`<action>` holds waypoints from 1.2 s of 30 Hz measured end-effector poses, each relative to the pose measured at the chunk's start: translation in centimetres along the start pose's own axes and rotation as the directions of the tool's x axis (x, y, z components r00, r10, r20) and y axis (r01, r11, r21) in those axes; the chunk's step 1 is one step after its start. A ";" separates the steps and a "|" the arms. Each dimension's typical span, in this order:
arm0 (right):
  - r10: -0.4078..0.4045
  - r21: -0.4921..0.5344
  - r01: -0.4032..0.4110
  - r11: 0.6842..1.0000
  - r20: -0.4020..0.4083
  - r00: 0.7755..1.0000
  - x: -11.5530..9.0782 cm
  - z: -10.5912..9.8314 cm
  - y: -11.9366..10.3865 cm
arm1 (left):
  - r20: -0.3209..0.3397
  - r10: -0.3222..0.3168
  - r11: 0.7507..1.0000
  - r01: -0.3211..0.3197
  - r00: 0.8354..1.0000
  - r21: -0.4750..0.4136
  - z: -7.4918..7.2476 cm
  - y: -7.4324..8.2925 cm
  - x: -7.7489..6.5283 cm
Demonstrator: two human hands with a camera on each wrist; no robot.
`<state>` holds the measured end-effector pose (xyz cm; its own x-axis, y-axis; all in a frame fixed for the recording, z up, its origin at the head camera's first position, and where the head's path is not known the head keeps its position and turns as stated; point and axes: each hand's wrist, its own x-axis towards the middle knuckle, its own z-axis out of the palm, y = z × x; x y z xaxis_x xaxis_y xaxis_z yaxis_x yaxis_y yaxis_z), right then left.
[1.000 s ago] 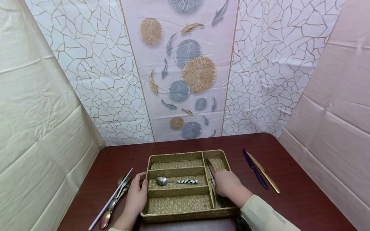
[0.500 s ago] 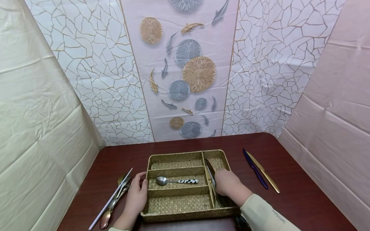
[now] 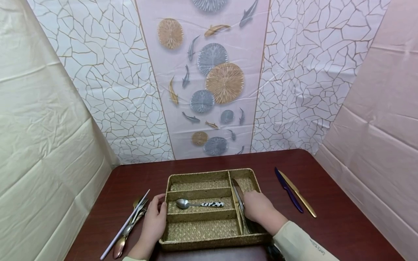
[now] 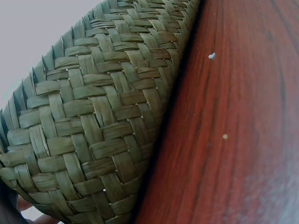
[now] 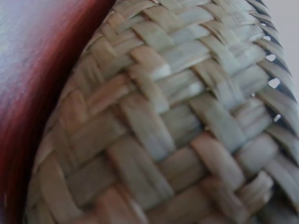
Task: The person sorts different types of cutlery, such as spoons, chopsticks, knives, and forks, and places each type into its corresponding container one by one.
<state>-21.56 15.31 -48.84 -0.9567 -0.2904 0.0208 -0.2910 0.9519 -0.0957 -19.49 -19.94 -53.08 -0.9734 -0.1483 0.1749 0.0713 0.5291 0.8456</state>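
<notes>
Nearest in the head view, a pale cream-green sleeve with small dark lettering [image 3: 298, 241], and at its cuff a bare right hand [image 3: 259, 208] lowered over the side of a rectangular four-compartment tray of olive-tan woven strips [image 3: 213, 244]. Fingertips hidden inside the long right-hand compartment, so impossible to tell whether gripping or loose. Close against those hidden fingers, a slim silver table knife [image 3: 239, 197], blade toward the far end; along the divider beside it, a thin gold-coloured utensil [image 3: 239, 212]. Opposite, a bare left hand [image 3: 156, 221], relaxed and uncurled, pressed to the tray's left wall. Just outside that hand on the table, a copper-toned spoon [image 3: 119, 247] and an overlapping bundle of silver and gold cutlery [image 3: 138, 213], with a long pale lilac stick [image 3: 125, 224] slanting across. In the tray's middle left compartment, a small steel spoon with a black-and-white patterned handle [image 3: 204, 205], bowl to the left. Well to the right of the tray, a dark purple knife [image 3: 289, 189] and a gold knife [image 3: 298, 194], close together and slanting. Beyond, the far part of a glossy red-brown wooden table [image 3: 140, 175]. Farthest, a hanging white cloth printed with fish and gold and grey discs [image 3: 224, 83].
</notes>
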 end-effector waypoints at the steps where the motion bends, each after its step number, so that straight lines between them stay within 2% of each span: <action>1: -0.002 0.000 0.002 1.000 -0.014 1.000 -0.1 0.0 0.0 | -0.002 0.003 1.000 -0.003 1.000 0.000 0.0 0.0 0.0; 8: -0.020 0.010 0.020 1.000 -0.060 0.998 -0.7 -0.3 0.0 | 0.000 -0.005 1.000 0.005 1.000 -0.003 0.0 0.1 0.0; 13: -0.018 0.052 0.025 0.998 -0.137 0.990 -1.1 -0.8 0.2 | 0.005 -0.004 1.000 0.004 1.000 -0.011 -0.1 0.0 0.0; 16: 0.000 0.118 0.017 0.993 -0.144 0.990 -1.3 -1.2 0.7 | 0.005 0.002 1.000 -0.002 1.000 -0.011 -0.1 0.0 0.0; 19: 0.053 0.212 -0.022 0.977 -0.142 0.988 -1.4 -1.8 1.5 | 0.004 0.004 1.000 -0.004 1.000 -0.009 -0.1 -0.1 0.0; 24: 0.137 0.275 -0.078 0.958 -0.199 0.970 -1.5 -3.1 3.8 | 0.003 0.007 1.000 -0.007 1.000 -0.007 -0.1 -0.2 0.0; 28: 0.169 0.242 -0.109 0.964 -0.243 0.955 -1.6 -3.7 6.3 | 0.003 0.000 1.000 0.000 1.000 -0.008 -0.1 -0.1 0.0; 36: 0.251 0.190 -0.211 0.959 -0.216 0.944 -2.5 -2.4 10.7 | 0.011 -0.009 1.000 0.009 1.000 -0.007 -0.1 -0.2 0.0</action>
<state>-22.30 26.44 -47.50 -0.9775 -0.0144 0.2104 -0.0754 0.9556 -0.2849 -19.50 -20.10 -53.20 -0.9764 -0.1434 0.1617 0.0642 0.5219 0.8506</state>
